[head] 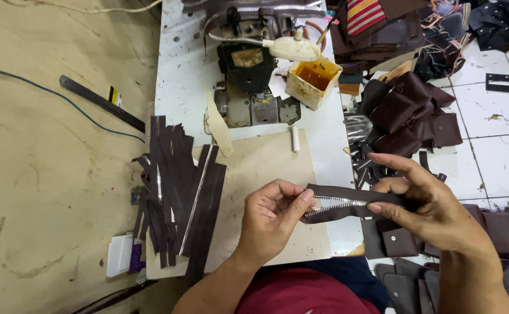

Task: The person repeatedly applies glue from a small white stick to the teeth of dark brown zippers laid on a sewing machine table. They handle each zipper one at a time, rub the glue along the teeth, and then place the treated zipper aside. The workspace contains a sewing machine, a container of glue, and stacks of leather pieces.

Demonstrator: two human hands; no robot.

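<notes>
A dark brown zipper strip with silver teeth is stretched between my two hands above the table's front edge. My left hand pinches its left end between thumb and fingers. My right hand grips the right end, index finger stretched out above the strip. The two halves of the zipper tape are spread apart at the left end.
A pile of several dark brown zipper strips lies on a cardboard sheet at the left. A sewing machine and a yellow box stand at the back. Brown leather pouches are heaped on the right.
</notes>
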